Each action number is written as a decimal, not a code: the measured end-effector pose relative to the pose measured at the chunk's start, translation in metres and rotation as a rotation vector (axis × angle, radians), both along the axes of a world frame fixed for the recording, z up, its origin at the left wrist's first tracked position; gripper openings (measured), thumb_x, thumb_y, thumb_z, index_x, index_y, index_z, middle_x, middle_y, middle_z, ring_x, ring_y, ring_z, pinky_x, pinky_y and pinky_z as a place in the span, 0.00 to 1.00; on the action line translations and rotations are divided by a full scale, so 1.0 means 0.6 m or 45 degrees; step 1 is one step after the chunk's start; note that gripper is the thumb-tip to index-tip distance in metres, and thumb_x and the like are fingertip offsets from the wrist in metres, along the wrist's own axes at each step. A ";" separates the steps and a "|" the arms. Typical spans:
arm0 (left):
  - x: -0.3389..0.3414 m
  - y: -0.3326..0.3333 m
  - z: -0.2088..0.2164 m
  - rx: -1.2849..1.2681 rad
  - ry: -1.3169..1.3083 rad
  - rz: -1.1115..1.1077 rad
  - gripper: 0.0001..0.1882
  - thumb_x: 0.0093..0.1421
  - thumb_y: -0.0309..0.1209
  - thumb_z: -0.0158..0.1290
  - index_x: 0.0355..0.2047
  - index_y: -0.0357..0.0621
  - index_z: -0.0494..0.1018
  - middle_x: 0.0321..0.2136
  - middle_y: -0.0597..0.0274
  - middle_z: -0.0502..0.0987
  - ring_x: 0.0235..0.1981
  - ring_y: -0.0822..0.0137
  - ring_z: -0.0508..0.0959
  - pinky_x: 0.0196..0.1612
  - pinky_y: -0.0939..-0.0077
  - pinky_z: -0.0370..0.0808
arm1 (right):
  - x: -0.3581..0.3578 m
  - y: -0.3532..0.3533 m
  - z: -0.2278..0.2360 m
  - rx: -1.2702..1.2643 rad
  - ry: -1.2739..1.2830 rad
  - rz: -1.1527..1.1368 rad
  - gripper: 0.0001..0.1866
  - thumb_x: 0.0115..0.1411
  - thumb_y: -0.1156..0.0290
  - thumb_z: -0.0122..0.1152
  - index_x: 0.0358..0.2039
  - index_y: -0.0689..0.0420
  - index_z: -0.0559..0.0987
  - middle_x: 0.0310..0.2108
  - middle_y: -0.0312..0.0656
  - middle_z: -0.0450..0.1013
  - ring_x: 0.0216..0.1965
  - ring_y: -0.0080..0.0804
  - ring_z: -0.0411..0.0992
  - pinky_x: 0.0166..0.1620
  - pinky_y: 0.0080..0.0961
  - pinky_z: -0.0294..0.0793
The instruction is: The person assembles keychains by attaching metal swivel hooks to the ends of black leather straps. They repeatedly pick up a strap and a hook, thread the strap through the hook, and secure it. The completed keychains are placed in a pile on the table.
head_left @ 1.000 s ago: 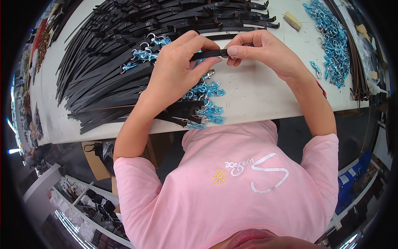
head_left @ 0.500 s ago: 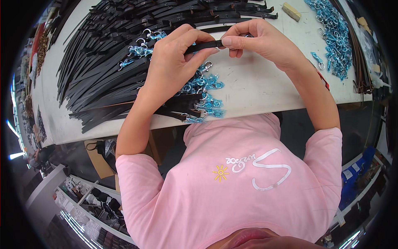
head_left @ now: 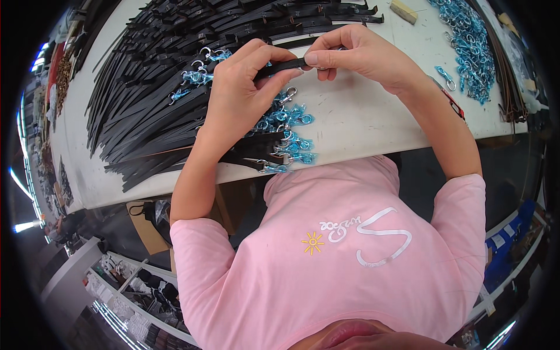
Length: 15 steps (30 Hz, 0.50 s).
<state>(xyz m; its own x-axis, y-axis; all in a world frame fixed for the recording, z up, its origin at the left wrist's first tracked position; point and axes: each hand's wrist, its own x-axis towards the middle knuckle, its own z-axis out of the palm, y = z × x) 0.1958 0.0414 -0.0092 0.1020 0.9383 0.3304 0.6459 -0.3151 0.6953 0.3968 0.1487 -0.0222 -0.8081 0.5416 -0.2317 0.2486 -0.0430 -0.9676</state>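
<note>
A black leather strap [head_left: 281,67] stretches between my two hands above the table. My left hand [head_left: 242,87] pinches it with thumb and fingers from the left. At its right end my right hand [head_left: 364,61] is closed, thumb pressed on the strap. A bit of metal shows by the right fingers, mostly hidden by them. Below my left hand lie swivel snap hooks in blue wrapping [head_left: 283,119], fixed to strap ends. One bare silver snap hook [head_left: 288,95] sticks out beside the left wrist.
Many black straps [head_left: 146,111] cover the left and back of the white table [head_left: 373,125]. A heap of blue-wrapped hooks [head_left: 471,52] lies at the right, with a single hook [head_left: 445,78] beside it. A yellowish block [head_left: 403,11] sits at the back; brown straps [head_left: 512,99] hang over the right edge.
The whole view has shifted slightly. Both hands keep their grip on the strap, with the left fingers a little lower and more curled over it.
</note>
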 end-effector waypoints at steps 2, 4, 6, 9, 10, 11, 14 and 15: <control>0.002 -0.003 0.008 -0.095 0.019 0.027 0.11 0.53 0.24 0.65 0.37 0.37 0.79 0.27 0.64 0.75 0.25 0.75 0.74 0.27 0.83 0.70 | 0.001 0.001 -0.003 -0.008 0.002 -0.002 0.15 0.60 0.59 0.65 0.34 0.59 0.84 0.25 0.34 0.77 0.29 0.18 0.74 0.38 0.16 0.70; 0.002 -0.003 0.010 -0.128 0.018 0.036 0.11 0.53 0.24 0.65 0.37 0.38 0.80 0.28 0.64 0.76 0.27 0.75 0.75 0.30 0.83 0.71 | 0.001 0.001 -0.003 -0.010 0.002 0.001 0.15 0.60 0.59 0.65 0.34 0.59 0.84 0.25 0.34 0.77 0.29 0.18 0.74 0.38 0.16 0.70; 0.000 -0.003 0.006 -0.101 -0.004 0.025 0.11 0.53 0.24 0.65 0.37 0.37 0.80 0.28 0.64 0.76 0.27 0.75 0.75 0.30 0.83 0.71 | 0.000 0.001 0.001 -0.005 0.000 0.007 0.15 0.60 0.59 0.65 0.34 0.59 0.84 0.25 0.34 0.77 0.29 0.18 0.74 0.38 0.16 0.70; 0.000 -0.002 0.006 -0.080 0.022 0.023 0.11 0.53 0.24 0.64 0.37 0.37 0.80 0.28 0.63 0.76 0.27 0.74 0.75 0.31 0.83 0.71 | 0.001 0.001 0.000 -0.010 0.010 0.004 0.15 0.60 0.58 0.65 0.34 0.59 0.84 0.25 0.34 0.77 0.29 0.18 0.74 0.37 0.16 0.69; 0.000 -0.002 0.006 -0.077 0.023 0.023 0.11 0.53 0.24 0.64 0.37 0.37 0.80 0.28 0.63 0.76 0.27 0.74 0.75 0.31 0.83 0.71 | 0.001 0.001 0.000 -0.011 0.009 0.002 0.15 0.60 0.58 0.65 0.34 0.58 0.84 0.25 0.34 0.77 0.29 0.18 0.74 0.37 0.16 0.69; 0.000 -0.002 0.005 -0.074 0.025 0.024 0.11 0.53 0.24 0.64 0.37 0.37 0.80 0.28 0.63 0.76 0.27 0.74 0.75 0.31 0.83 0.71 | 0.001 0.001 0.000 -0.013 0.008 0.000 0.15 0.60 0.58 0.65 0.34 0.58 0.84 0.24 0.34 0.77 0.29 0.18 0.74 0.37 0.16 0.69; 0.000 -0.002 0.007 -0.082 0.025 0.025 0.11 0.53 0.24 0.64 0.37 0.37 0.80 0.28 0.63 0.76 0.27 0.74 0.75 0.31 0.83 0.71 | 0.001 0.001 0.001 -0.031 -0.002 -0.003 0.16 0.58 0.56 0.66 0.33 0.58 0.85 0.25 0.35 0.77 0.30 0.20 0.73 0.40 0.17 0.70; 0.001 -0.003 0.008 -0.087 0.024 0.025 0.11 0.53 0.24 0.64 0.37 0.37 0.80 0.28 0.63 0.76 0.27 0.74 0.75 0.30 0.83 0.70 | 0.001 0.002 0.001 -0.039 -0.006 -0.004 0.17 0.57 0.55 0.66 0.32 0.57 0.85 0.25 0.36 0.77 0.30 0.21 0.73 0.41 0.18 0.70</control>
